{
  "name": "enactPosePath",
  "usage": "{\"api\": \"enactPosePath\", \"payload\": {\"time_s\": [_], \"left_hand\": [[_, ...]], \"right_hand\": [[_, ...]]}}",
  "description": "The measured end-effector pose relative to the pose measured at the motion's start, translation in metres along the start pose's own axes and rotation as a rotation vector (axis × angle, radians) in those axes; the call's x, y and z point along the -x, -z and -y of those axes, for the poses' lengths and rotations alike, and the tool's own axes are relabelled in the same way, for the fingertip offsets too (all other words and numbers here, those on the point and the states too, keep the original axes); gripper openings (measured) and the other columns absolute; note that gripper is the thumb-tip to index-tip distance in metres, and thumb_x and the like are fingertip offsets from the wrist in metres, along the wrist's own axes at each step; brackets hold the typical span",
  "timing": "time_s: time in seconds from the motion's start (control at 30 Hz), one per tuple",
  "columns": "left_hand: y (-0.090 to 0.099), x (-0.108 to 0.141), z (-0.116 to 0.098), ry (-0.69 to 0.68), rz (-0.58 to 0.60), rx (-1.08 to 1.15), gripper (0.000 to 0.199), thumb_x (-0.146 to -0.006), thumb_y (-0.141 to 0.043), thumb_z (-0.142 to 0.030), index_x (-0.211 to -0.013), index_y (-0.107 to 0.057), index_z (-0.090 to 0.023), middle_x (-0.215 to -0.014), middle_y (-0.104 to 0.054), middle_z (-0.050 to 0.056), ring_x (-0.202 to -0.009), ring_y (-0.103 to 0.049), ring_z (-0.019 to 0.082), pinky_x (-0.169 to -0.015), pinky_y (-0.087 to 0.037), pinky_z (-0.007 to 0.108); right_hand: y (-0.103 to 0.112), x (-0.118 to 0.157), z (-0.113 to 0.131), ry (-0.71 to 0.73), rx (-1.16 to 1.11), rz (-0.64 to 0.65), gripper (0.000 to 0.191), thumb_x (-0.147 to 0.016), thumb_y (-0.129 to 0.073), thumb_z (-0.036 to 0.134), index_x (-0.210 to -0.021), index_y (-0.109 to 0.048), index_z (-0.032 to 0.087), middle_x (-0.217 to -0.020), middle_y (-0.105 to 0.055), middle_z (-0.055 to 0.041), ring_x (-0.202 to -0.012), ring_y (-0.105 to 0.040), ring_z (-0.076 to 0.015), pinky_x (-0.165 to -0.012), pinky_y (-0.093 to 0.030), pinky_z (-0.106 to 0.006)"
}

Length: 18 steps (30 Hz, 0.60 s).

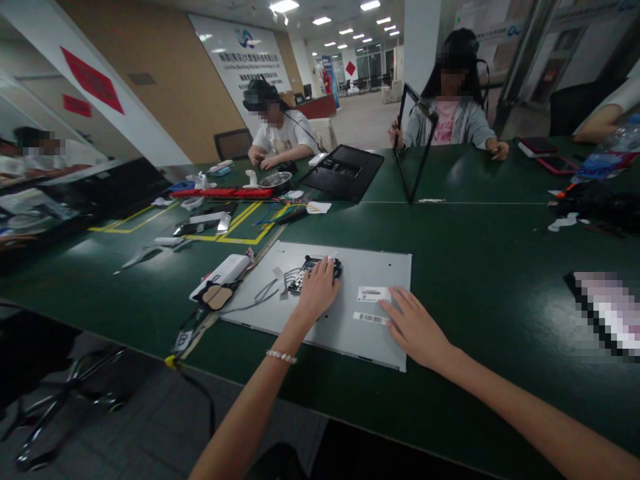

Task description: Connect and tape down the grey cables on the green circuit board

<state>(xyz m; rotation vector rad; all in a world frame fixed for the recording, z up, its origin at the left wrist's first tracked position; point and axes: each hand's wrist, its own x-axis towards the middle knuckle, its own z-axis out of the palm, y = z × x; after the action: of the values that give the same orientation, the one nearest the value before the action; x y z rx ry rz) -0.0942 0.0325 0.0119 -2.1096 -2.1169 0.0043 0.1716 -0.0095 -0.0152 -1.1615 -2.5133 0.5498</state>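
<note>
A flat silver display panel (365, 267), its back facing up, lies on the green table before me. On its middle sits a small black bracket with electronics (299, 280), and thin grey cables (267, 288) run from it to the left. My left hand (319, 288), with a beaded bracelet at the wrist, rests over this bracket, fingers stretched out and partly covering it. My right hand (417, 327) lies spread at the panel's right edge, fingertips by a white label (373, 294) and a barcode sticker (370, 318). Neither hand is closed around anything.
A white power strip (223, 277) stands left of the panel. Beyond lie wires (287, 212), a red tool bar (223, 193) and a black monitor shell (345, 170). Across the table, one person holds a black frame (425, 157); another sits further left. A phone-like pixelated object (610, 310) is at right.
</note>
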Motion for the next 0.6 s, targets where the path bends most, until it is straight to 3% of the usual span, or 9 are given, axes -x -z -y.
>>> {"api": "enactPosePath", "payload": {"time_s": [0.13, 0.37, 0.6], "left_hand": [[-0.006, -0.016, 0.013, 0.002, 0.021, -0.01, 0.048, -0.094, -0.032, -0.019, -0.141, -0.037, -0.01, -0.147, -0.041, 0.015, -0.132, -0.041, 0.026, -0.108, -0.032, 0.04], [-0.005, -0.046, 0.038, 0.078, 0.041, -0.005, 0.048, -0.092, -0.031, -0.017, -0.139, -0.04, -0.008, -0.146, -0.043, 0.017, -0.132, -0.041, 0.027, -0.107, -0.032, 0.04], [0.0, -0.06, 0.05, 0.128, 0.083, 0.027, 0.044, -0.092, -0.031, -0.019, -0.133, -0.044, -0.007, -0.14, -0.048, 0.018, -0.126, -0.047, 0.028, -0.104, -0.034, 0.04]], "right_hand": [[-0.001, 0.0, -0.001, 0.021, 0.01, -0.005, 0.048, -0.097, -0.037, 0.035, -0.142, -0.045, 0.021, -0.156, -0.031, -0.0088, -0.146, -0.019, -0.0291, -0.117, -0.021, -0.052], [0.0, 0.0, -0.001, 0.006, 0.014, 0.011, 0.049, -0.097, -0.036, 0.037, -0.143, -0.045, 0.021, -0.157, -0.031, -0.0086, -0.146, -0.019, -0.0292, -0.117, -0.021, -0.051], [0.001, -0.001, -0.001, 0.005, 0.008, 0.01, 0.049, -0.097, -0.037, 0.035, -0.143, -0.045, 0.021, -0.156, -0.031, -0.0083, -0.146, -0.018, -0.0291, -0.117, -0.021, -0.051]]}}
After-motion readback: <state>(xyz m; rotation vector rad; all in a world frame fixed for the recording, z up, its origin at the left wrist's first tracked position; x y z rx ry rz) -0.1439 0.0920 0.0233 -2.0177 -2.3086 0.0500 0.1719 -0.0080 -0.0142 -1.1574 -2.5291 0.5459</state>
